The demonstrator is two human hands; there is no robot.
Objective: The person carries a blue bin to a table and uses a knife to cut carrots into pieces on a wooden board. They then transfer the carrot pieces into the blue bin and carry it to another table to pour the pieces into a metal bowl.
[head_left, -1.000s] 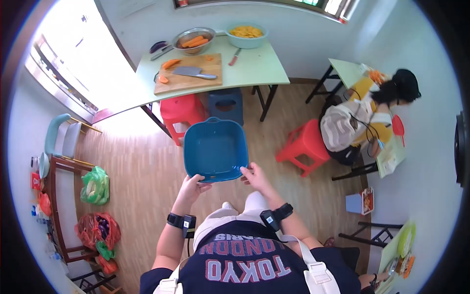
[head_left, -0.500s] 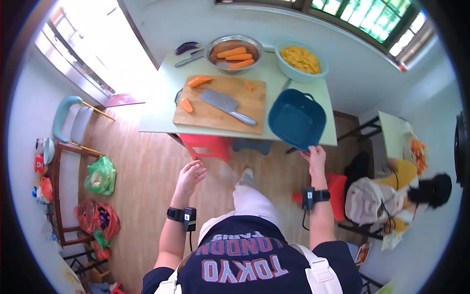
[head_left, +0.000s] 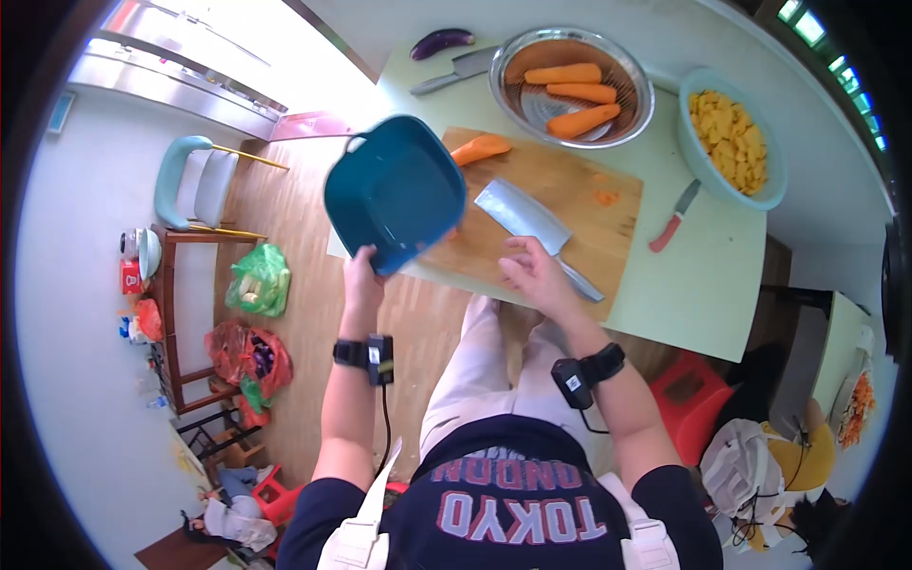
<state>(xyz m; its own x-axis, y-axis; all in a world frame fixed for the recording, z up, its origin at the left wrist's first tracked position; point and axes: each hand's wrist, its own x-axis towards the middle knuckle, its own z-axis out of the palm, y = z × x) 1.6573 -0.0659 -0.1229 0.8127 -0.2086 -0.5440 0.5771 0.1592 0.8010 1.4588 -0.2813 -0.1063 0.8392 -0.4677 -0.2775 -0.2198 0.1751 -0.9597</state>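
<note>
My left hand [head_left: 363, 277] grips the near corner of a dark teal plastic basin [head_left: 394, 195], which is tilted and held over the left end of the wooden cutting board [head_left: 608, 214]. The inside of the basin looks bare. Fingers apart and loosely bent, my right hand [head_left: 537, 275] hovers at the board's near edge with nothing in it. Just past it a cleaver [head_left: 524, 211] lies flat on the board, its handle pointing to the near right. A piece of carrot [head_left: 483, 148] pokes out from behind the basin, which hides part of the board.
A steel bowl [head_left: 638, 123] with three carrots [head_left: 581, 92] stands at the back. Beside it are an eggplant [head_left: 442, 44], another knife [head_left: 465, 68], a bowl of yellow slices [head_left: 774, 185] and a red-handled knife [head_left: 676, 217]. Other people sit right and lower left.
The teal basin has left the table's right side and passed from my right hand to my left. I stand closer to the table. My right hand is now free near the cleaver.
</note>
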